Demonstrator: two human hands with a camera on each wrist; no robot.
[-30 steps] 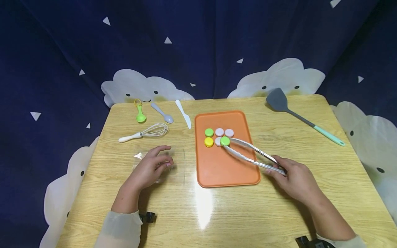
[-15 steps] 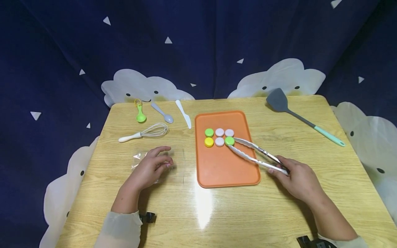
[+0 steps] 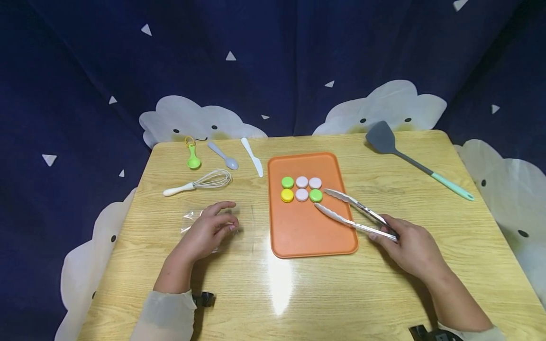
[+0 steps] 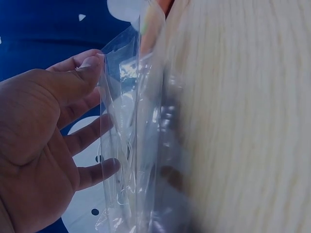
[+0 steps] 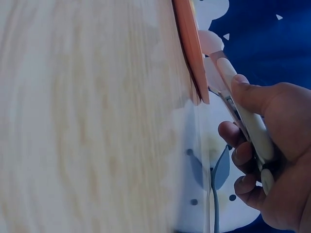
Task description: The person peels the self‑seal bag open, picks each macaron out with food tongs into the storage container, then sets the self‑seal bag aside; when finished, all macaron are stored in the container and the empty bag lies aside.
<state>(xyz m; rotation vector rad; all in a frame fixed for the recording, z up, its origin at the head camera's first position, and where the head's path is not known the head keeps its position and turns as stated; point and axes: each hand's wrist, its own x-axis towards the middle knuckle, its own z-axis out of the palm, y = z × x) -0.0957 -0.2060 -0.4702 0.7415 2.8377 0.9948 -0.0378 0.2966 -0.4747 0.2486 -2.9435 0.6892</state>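
Note:
On an orange tray (image 3: 307,237) lie several macarons in two rows. The far row has a green macaron (image 3: 287,182) and two pale lilac ones. In the near row are a yellow macaron (image 3: 287,195), a pale lilac macaron (image 3: 301,194) and a second green macaron (image 3: 315,195). My right hand (image 3: 411,246) grips metal tongs (image 3: 360,226); their tips are spread beside this last macaron, apart from it. With thumb and forefinger, my left hand (image 3: 204,232) pinches the edge of a clear plastic bag (image 4: 129,121); its other fingers are spread against it.
At the back left lie a whisk (image 3: 198,183), a green measuring spoon (image 3: 193,158), a grey spoon (image 3: 223,156) and a white knife (image 3: 252,157). A turner (image 3: 409,160) with a mint handle lies at the right. A dark curtain (image 3: 273,66) hangs behind the table.
The tongs have moved right, setting the green macaron at the right end of the near row. Their tips have spread and let it go. The left hand has stayed still.

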